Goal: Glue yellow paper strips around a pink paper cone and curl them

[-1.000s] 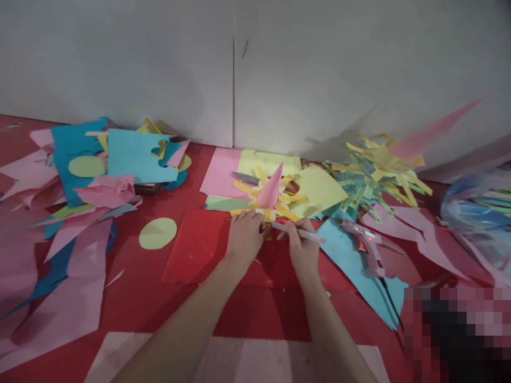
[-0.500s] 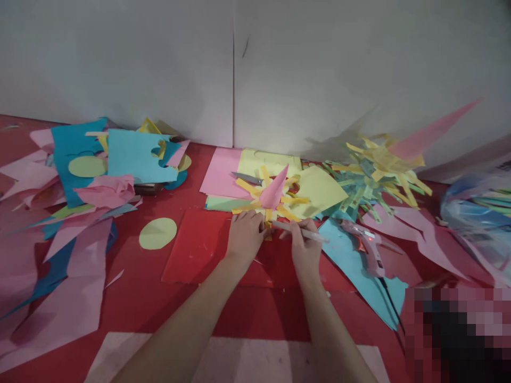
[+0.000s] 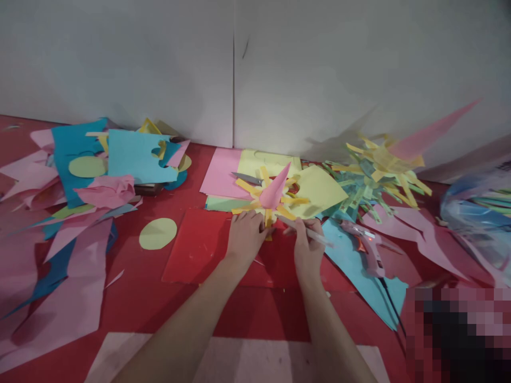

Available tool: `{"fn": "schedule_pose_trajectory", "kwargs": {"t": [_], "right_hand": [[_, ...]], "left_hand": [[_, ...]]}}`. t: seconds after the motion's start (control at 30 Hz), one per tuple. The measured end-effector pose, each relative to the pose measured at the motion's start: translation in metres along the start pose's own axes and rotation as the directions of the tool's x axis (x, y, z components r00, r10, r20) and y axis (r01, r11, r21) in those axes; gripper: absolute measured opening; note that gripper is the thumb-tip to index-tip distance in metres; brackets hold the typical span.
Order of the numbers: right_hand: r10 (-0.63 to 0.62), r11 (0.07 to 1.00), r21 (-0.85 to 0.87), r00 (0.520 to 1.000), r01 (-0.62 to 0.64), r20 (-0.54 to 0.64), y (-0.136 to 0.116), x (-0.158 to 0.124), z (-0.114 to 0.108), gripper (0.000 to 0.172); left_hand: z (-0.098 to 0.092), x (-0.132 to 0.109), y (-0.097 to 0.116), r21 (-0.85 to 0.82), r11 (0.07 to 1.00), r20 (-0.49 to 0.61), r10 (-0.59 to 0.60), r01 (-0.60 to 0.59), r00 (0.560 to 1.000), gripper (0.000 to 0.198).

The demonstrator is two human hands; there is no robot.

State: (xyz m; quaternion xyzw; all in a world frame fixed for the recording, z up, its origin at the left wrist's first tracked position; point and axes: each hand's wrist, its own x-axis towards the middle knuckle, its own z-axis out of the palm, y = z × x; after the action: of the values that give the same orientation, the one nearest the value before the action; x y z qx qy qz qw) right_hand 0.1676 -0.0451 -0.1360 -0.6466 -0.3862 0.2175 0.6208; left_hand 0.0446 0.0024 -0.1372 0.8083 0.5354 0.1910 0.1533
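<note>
In front of me lies a paper piece with yellow strips spread around a pointed pink cone (image 3: 274, 190). My left hand (image 3: 246, 234) is closed, its thumb and fingertips pinching the yellow paper strip (image 3: 269, 219) that points toward me. My right hand (image 3: 308, 250) grips a slim whitish pen (image 3: 315, 234), its tip end close to the neighbouring yellow strip on the right. Beneath both hands is a red board (image 3: 199, 247). Scissors (image 3: 246, 178) lie behind the paper piece, their handles partly hidden by it.
A pink glue gun (image 3: 370, 250) with a lit red light lies on blue paper (image 3: 347, 260) at right. Behind it stands a finished-looking strip piece with a long pink cone (image 3: 435, 133). Paper scraps (image 3: 72, 298) cover the left. A pale wall (image 3: 159, 64) closes off the back.
My right hand has shifted slightly to the right with the pen, whose tip has moved away from the front yellow strip. My left hand stays in place.
</note>
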Motion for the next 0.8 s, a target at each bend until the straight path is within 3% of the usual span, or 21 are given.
{"fn": "schedule_pose_trajectory", "kwargs": {"t": [0.17,0.37,0.5,0.63,0.7,0.8], "right_hand": [[-0.040,0.999,-0.026,0.994,0.038,-0.100,-0.0021,0.0018,0.0009,0.017],[-0.036,0.999,-0.026,0.997,0.034,-0.069,-0.0033,0.0016,0.0033,0.026],[-0.037,0.999,-0.037,0.996,0.034,-0.084,-0.0018,0.0023,0.0027,0.028],[-0.016,1.000,-0.026,0.997,0.014,-0.073,-0.0022,0.0018,0.0009,0.024],[0.000,0.999,-0.039,0.999,-0.002,-0.041,-0.0042,0.0006,-0.0002,0.023],[0.024,1.000,-0.020,1.000,-0.024,0.007,-0.0071,-0.0013,-0.0009,0.026]], "left_hand": [[-0.0006,-0.0002,0.0013,0.016,1.000,0.012,-0.006,0.006,1.000,0.024],[-0.0004,-0.0003,0.0020,-0.002,1.000,0.011,0.000,0.000,1.000,0.021],[-0.0003,0.0016,-0.0002,-0.202,0.976,-0.062,-0.095,0.081,0.994,0.021],[0.0018,0.0023,-0.0052,-0.546,0.822,-0.163,-0.290,0.158,0.943,0.027],[0.0028,0.0020,-0.0063,-0.626,0.767,-0.165,-0.302,0.137,0.939,0.026],[0.0026,0.0015,-0.0052,-0.632,0.762,-0.122,-0.277,0.141,0.953,0.024]]}}
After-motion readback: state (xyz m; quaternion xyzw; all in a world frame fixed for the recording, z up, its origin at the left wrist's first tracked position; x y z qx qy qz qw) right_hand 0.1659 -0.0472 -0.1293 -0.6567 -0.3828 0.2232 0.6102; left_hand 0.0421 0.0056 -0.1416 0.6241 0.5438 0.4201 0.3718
